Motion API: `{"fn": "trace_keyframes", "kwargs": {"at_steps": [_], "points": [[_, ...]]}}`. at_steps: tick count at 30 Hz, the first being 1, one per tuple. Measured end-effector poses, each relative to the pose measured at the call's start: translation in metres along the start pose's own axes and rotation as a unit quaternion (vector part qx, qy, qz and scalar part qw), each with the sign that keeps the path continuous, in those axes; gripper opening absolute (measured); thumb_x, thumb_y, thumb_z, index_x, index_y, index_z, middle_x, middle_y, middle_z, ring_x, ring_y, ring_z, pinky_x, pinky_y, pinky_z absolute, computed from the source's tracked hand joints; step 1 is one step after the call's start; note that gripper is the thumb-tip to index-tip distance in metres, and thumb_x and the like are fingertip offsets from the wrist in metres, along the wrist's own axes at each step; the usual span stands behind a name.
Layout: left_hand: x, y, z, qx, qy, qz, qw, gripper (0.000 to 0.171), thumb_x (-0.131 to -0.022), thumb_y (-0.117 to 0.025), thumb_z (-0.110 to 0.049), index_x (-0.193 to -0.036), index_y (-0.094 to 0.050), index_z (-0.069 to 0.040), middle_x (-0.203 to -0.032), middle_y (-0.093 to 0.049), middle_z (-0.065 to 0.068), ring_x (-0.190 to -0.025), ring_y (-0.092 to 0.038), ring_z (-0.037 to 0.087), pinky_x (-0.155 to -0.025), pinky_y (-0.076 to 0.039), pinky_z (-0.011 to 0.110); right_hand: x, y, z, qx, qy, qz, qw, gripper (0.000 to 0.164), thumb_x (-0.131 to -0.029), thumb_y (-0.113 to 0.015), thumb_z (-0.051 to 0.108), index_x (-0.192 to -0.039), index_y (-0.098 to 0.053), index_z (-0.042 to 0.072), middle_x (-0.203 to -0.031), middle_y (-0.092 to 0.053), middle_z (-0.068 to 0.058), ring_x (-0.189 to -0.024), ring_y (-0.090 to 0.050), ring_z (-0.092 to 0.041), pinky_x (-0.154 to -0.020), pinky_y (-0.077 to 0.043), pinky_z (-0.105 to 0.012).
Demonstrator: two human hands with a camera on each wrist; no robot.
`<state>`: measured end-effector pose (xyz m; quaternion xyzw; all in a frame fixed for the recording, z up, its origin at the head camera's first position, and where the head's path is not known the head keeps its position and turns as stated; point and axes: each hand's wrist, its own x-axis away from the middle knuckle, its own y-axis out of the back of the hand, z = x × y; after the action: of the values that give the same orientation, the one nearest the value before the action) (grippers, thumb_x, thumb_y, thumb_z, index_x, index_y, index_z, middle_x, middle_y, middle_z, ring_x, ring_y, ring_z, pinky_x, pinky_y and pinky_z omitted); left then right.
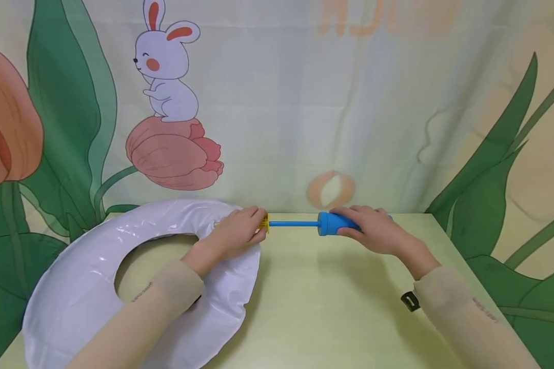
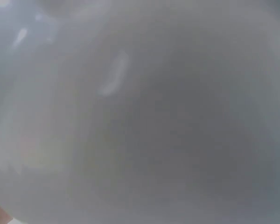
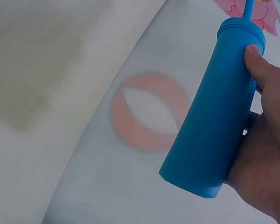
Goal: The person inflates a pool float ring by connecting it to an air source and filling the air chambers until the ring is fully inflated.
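Holding a blue pump (image 1: 339, 224) level, right across the space between the two hands! Gripping its barrel (image 3: 210, 112) with the right hand (image 1: 376, 229), thumb laid along the side in the right wrist view, probably for a sure hold on so smooth a body. Showing plenty of slim blue rod (image 1: 293, 224) just left of that, bare nearly to the left hand (image 1: 235, 233). And gripping the yellow end piece (image 1: 267, 223) there with curled left fingers, apparently to brace it in line with the barrel! Close against a white inflatable ring (image 1: 87, 246) at this end, likely to steady both together. Joined or merely touching? Can't tell: hidden by the fingers, and just a pale blur in the left wrist view. Spread out beneath the left hand and forearm, creased at the near edge, seemingly laid on the table (image 1: 328, 312) to take its weight. Just below the right cuff (image 1: 427, 282), a small dark buckle (image 1: 410, 301), perhaps from a strap. And beyond both hands, a printed fabric backdrop (image 1: 268, 102), with a white rabbit (image 1: 173, 97) up above the left.
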<state>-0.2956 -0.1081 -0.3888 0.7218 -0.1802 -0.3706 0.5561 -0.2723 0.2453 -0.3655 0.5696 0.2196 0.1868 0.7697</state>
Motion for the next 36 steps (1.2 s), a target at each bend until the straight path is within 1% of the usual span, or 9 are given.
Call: {"fn": "trace_keyframes", "kwargs": {"at_steps": [7,13,16,20,22,25,28,31,36], "points": [[-0.008,0.002,-0.012,-0.007,0.008,0.002,0.9999,0.012,-0.101,-0.056,-0.018,-0.107,-0.055,-0.008,-0.088,-0.05,0.001,-0.082,-0.052,0.021,-0.077,-0.044,0.04,-0.018,-0.006,0.019,0.01,0.012,-0.002,1.0,0.053,-0.103,-0.062,0.038,-0.151,-0.05,0.018,-0.139,-0.058,-0.014,-0.127,-0.053,-0.035,-0.094,-0.038,-0.059],[-0.018,0.0,-0.022,-0.007,0.002,-0.004,1.0,0.012,-0.1,-0.057,-0.017,-0.105,-0.055,-0.006,-0.087,-0.051,0.002,-0.08,-0.053,0.021,-0.072,-0.045,0.039,-0.032,-0.011,0.038,0.024,0.027,-0.008,0.999,0.054,-0.103,-0.061,0.04,-0.151,-0.05,0.019,-0.135,-0.06,-0.014,-0.122,-0.056,-0.031,-0.092,-0.039,-0.06],[-0.021,-0.004,-0.026,-0.007,0.002,0.009,0.9999,0.015,-0.101,-0.056,-0.018,-0.107,-0.054,-0.005,-0.089,-0.05,0.003,-0.08,-0.052,0.021,-0.072,-0.045,0.039,-0.037,-0.015,0.045,0.028,0.035,-0.004,0.999,0.053,-0.104,-0.059,0.041,-0.151,-0.049,0.019,-0.132,-0.061,-0.012,-0.116,-0.06,-0.03,-0.09,-0.04,-0.059],[-0.021,-0.007,-0.025,-0.003,0.012,0.024,0.9996,0.015,-0.101,-0.055,-0.019,-0.107,-0.053,-0.006,-0.088,-0.05,0.003,-0.081,-0.051,0.021,-0.075,-0.044,0.04,-0.04,-0.017,0.05,0.022,0.039,-0.001,0.999,0.052,-0.104,-0.059,0.041,-0.15,-0.05,0.019,-0.128,-0.063,-0.01,-0.111,-0.061,-0.029,-0.087,-0.041,-0.056],[-0.02,-0.008,-0.023,0.001,0.014,0.025,0.9996,0.014,-0.101,-0.056,-0.02,-0.106,-0.052,-0.007,-0.087,-0.05,0.002,-0.081,-0.052,0.021,-0.076,-0.044,0.04,-0.039,-0.017,0.047,0.015,0.034,0.001,0.999,0.053,-0.104,-0.06,0.041,-0.151,-0.05,0.02,-0.129,-0.062,-0.01,-0.113,-0.06,-0.028,-0.088,-0.041,-0.055],[-0.019,-0.008,-0.017,0.003,0.011,0.023,0.9997,0.013,-0.1,-0.056,-0.019,-0.105,-0.052,-0.008,-0.085,-0.05,0.002,-0.078,-0.052,0.022,-0.074,-0.045,0.04,-0.036,-0.018,0.038,0.007,0.025,0.008,1.0,0.054,-0.103,-0.061,0.042,-0.151,-0.05,0.022,-0.132,-0.06,-0.01,-0.116,-0.058,-0.027,-0.091,-0.04,-0.054],[-0.015,-0.008,-0.011,0.005,0.004,0.023,0.9997,0.014,-0.1,-0.057,-0.019,-0.106,-0.053,-0.007,-0.083,-0.05,0.002,-0.075,-0.051,0.023,-0.073,-0.045,0.039,-0.029,-0.018,0.025,0.001,0.01,0.016,1.0,0.055,-0.102,-0.062,0.043,-0.152,-0.049,0.023,-0.136,-0.059,-0.01,-0.121,-0.056,-0.029,-0.096,-0.039,-0.057],[-0.01,-0.008,-0.004,0.01,-0.002,0.022,0.9997,0.014,-0.1,-0.057,-0.019,-0.107,-0.054,-0.007,-0.085,-0.052,0.002,-0.076,-0.052,0.023,-0.074,-0.046,0.04,-0.02,-0.017,0.013,-0.007,-0.001,0.022,1.0,0.055,-0.102,-0.062,0.042,-0.152,-0.048,0.023,-0.141,-0.057,-0.011,-0.126,-0.054,-0.033,-0.099,-0.037,-0.061],[-0.002,-0.006,0.005,0.024,-0.004,0.02,0.9995,0.012,-0.1,-0.056,-0.018,-0.105,-0.054,-0.008,-0.083,-0.051,0.001,-0.077,-0.052,0.024,-0.076,-0.046,0.041,-0.006,-0.012,-0.006,-0.019,-0.012,0.02,1.0,0.056,-0.102,-0.063,0.04,-0.152,-0.048,0.021,-0.143,-0.055,-0.014,-0.129,-0.051,-0.038,-0.099,-0.036,-0.064]]}}
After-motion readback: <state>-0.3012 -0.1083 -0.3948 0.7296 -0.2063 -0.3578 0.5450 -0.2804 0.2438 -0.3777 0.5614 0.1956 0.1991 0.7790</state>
